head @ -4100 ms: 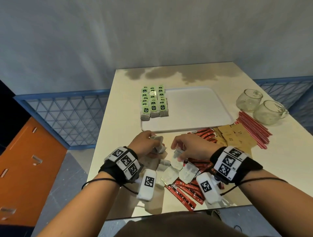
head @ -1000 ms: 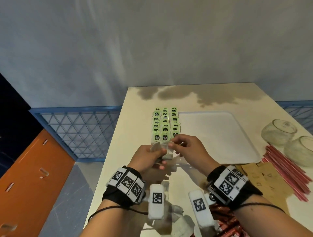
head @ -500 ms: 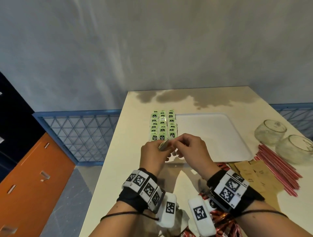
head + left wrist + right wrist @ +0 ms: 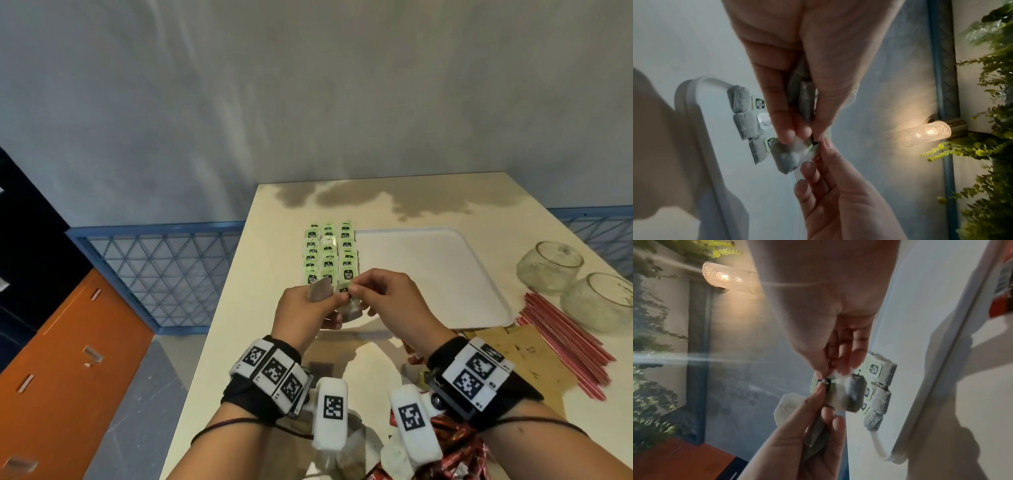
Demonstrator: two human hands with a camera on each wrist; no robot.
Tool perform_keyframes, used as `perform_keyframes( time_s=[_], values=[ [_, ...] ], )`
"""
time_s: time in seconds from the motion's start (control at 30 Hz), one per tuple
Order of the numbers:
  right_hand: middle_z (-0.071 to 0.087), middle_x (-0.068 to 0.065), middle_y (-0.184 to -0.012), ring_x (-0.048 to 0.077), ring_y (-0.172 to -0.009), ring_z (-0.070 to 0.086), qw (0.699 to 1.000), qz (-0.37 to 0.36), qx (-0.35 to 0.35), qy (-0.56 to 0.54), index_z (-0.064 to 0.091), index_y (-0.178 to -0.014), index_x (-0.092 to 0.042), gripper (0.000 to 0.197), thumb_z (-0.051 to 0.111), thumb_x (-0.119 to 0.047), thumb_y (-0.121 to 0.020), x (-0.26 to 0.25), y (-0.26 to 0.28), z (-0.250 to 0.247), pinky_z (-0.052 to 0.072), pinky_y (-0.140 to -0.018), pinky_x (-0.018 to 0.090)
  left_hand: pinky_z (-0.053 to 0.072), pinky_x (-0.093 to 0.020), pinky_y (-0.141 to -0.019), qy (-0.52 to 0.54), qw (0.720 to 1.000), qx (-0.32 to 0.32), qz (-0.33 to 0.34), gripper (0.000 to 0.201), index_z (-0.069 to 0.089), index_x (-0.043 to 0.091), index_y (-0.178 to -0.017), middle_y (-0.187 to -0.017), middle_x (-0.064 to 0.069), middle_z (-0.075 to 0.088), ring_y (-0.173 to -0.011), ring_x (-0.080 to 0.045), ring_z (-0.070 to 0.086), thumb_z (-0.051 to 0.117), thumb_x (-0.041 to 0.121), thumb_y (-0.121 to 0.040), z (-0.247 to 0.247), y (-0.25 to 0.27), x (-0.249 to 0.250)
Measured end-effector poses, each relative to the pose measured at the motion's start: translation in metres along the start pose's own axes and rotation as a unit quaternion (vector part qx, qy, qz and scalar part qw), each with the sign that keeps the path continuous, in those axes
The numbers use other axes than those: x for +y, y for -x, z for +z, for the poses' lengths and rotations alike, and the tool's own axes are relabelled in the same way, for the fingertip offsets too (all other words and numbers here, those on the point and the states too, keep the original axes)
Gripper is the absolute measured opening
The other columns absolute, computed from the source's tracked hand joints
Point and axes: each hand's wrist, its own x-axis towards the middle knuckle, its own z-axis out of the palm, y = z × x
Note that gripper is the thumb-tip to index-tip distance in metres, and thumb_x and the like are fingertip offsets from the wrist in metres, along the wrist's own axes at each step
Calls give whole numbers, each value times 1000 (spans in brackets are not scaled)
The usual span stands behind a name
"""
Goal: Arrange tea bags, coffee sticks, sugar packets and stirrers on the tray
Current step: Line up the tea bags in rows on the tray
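Note:
The white tray (image 4: 445,274) lies mid-table, with tea bags (image 4: 329,253) in three rows along its left side. Both hands hover over the tray's near left corner. My left hand (image 4: 337,303) grips a small stack of tea bags (image 4: 320,294), which shows between its fingers (image 4: 785,134) in the left wrist view. My right hand (image 4: 354,291) pinches one tea bag (image 4: 851,394) by its green tag, just off the stack. That bag (image 4: 787,155) hangs above the nearest row on the tray.
Two glass cups (image 4: 548,267) stand to the right of the tray. Red stirrers (image 4: 565,342) and brown sugar packets (image 4: 513,353) lie in front of them. Red coffee sticks (image 4: 452,435) and loose tea bags (image 4: 352,452) lie at the near edge, under my wrists.
Both hands have risen from the loose pile at the near edge and moved forward to the tray's near left corner, carrying tea bags. Over the last second they have barely shifted.

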Motion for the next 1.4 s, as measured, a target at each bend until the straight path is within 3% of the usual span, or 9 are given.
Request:
perform_keyframes(
  time_s=[0.1, 0.27, 0.47, 0.63, 0.83, 1.0, 1.13, 1.27, 1.4],
  values=[
    [73, 11, -83, 13, -64, 64, 998, 54, -7, -11, 72, -95, -10, 7, 70, -14, -90, 16, -9, 1, 56, -61, 25, 57, -31, -60, 21, 997, -25, -73, 23, 71, 1, -102, -84, -14, 73, -61, -21, 65, 74, 16, -85, -9, -6, -4],
    [65, 13, -66, 16, -51, 55, 987, 155, 36, -15, 68, -86, -5, 4, 67, -6, -90, 44, -32, -12, 52, -52, 26, 61, -30, -58, 113, 977, -34, -175, 31, 65, -5, -109, -97, -22, 73, -73, -27, 72, 71, 14, -86, -25, -14, -6],
    [56, 12, -60, 23, -55, 50, 982, 150, 66, -94, 66, -81, 3, 6, 67, 5, -86, 45, -51, 0, 45, -51, 31, 58, -41, -80, 208, 960, -23, -188, 26, 58, -9, -114, -119, -33, 63, -110, -42, 64, 40, -2, -97, -40, -26, -15],
    [55, 13, -64, 10, -42, 51, 985, 134, 60, -87, 66, -91, 6, 3, 65, 6, -88, 32, -64, 10, 47, -44, 21, 62, -33, -65, 177, 970, -15, -164, 23, 62, -10, -110, -103, -30, 64, -89, -37, 65, 46, 2, -100, -47, -27, -19],
    [61, 15, -69, 4, -39, 54, 989, 129, 67, -27, 66, -94, 5, 6, 66, 3, -89, 33, -68, 15, 49, -44, 16, 59, -53, -68, 94, 985, -12, -144, 18, 61, -3, -94, -84, -26, 62, -77, -34, 60, 58, 15, -97, -50, -20, -17],
    [63, 11, -77, 17, -57, 60, 983, 143, 95, -67, 67, -94, -2, 7, 67, -8, -91, 27, -64, 3, 52, -53, 30, 55, -30, -43, 61, 990, 19, -129, 17, 64, -4, -96, -66, -19, 66, -49, -23, 65, 68, 12, -90, -48, -20, -16],
    [70, 9, -87, 18, -68, 63, 994, 100, 31, -42, 71, -93, -11, 8, 67, -17, -92, 13, -48, -2, 55, -66, 33, 56, -28, -48, 31, 993, -26, -113, 21, 66, -6, -99, -69, -18, 64, -50, -21, 65, 69, 12, -89, -35, -19, -11],
    [72, 5, -90, 10, -71, 64, 995, 44, -90, -24, 74, -97, -14, 12, 71, -22, -89, -4, -28, 4, 53, -64, 24, 57, -26, -52, 10, 994, -61, -85, 18, 69, -2, -101, -74, -10, 69, -56, -18, 65, 69, 12, -89, -20, -17, -7],
    [71, 12, -82, 10, -68, 60, 995, -10, -98, 14, 72, -87, -8, 11, 71, -19, -88, -10, -19, 5, 51, -63, 23, 56, -26, -52, 5, 994, -81, -74, 18, 70, -1, -101, -79, -12, 71, -56, -18, 63, 70, 12, -88, -15, -11, -3]
  ],
)
